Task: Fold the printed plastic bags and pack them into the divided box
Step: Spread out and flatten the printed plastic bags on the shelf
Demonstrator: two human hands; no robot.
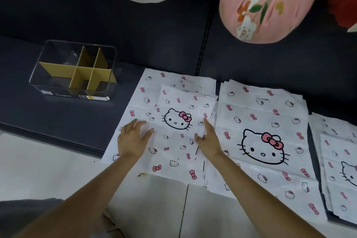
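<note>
Both hands lie flat, fingers straight, on small bag (179, 121): left hand (133, 139) at its 9 o'clock edge, right hand (207, 137) at 3. Judgement: smooth out air, align edges before creasing. Box (73, 69), all cells empty, at 10 o'clock. Dark mat (58, 114) over pale floor (48, 170).

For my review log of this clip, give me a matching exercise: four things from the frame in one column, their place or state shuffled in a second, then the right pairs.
Things:
1. clear plastic box with yellow dividers
2. small white cat-print plastic bag
3. left hand
4. pink flowered cushion

Place or state:
A. top right, on the dark sofa
B. flat on a larger printed bag, between both hands
C. far left, holding no bags
D. fingers spread, pressing the larger bag

Pairs: 1-C, 2-B, 3-D, 4-A
</note>
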